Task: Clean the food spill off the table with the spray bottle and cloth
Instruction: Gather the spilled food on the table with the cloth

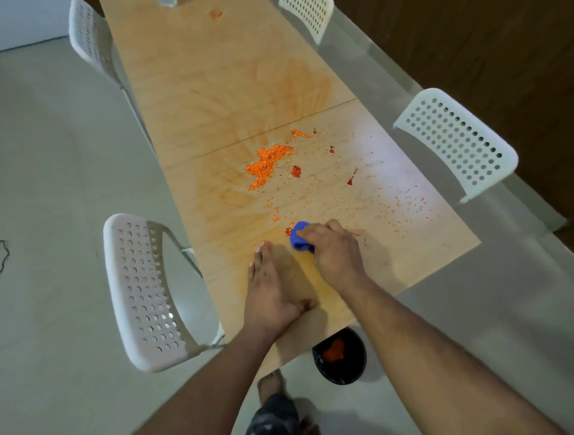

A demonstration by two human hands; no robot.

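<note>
An orange food spill [268, 164] lies in a heap near the middle of the long wooden table [192, 77], with crumbs scattered to the right and red sauce blobs [296, 171] beside it. My right hand [334, 251] grips a bunched blue cloth [299, 237] against the tabletop, just below the spill. Flat on the table to its left lies my left hand [268, 292], fingers straight. At the far top edge a clear object [167, 2], possibly the spray bottle, is mostly cut off.
White perforated chairs stand at the near left [146, 292], right [456, 139], far left [90, 40] and far right [310, 15]. A black bin [340, 357] holding orange scraps sits on the floor under the table's near edge. Orange smears stain the far half of the table.
</note>
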